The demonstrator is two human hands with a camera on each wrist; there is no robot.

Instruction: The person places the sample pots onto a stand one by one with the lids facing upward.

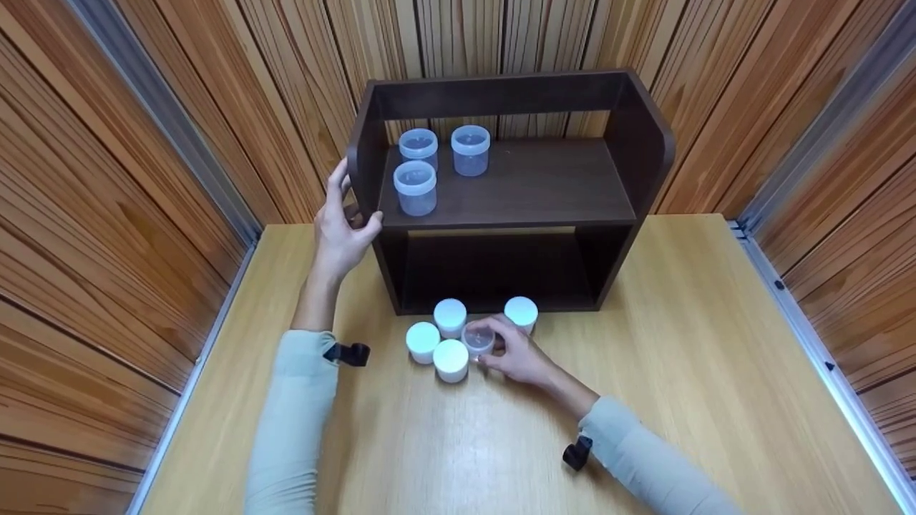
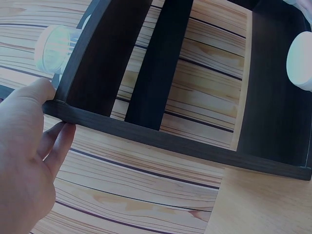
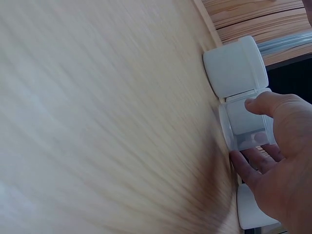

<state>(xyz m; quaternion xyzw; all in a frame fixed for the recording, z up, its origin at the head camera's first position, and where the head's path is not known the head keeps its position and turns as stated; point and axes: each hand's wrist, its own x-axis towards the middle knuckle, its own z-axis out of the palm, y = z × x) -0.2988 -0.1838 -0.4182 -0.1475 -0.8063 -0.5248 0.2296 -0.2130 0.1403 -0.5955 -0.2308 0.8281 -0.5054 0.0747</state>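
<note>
Your right grip (image 1: 521,355) pinches clear jar (image 1: 476,345), part-open | long axis near vertical | your left grip (image 1: 339,236) clasps rack (image 1: 544,186)

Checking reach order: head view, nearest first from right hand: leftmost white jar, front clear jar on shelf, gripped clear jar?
1. Gripped clear jar, in right hand.
2. Leftmost white jar, left on table.
3. Front clear jar, on shelf, upper left.
</note>
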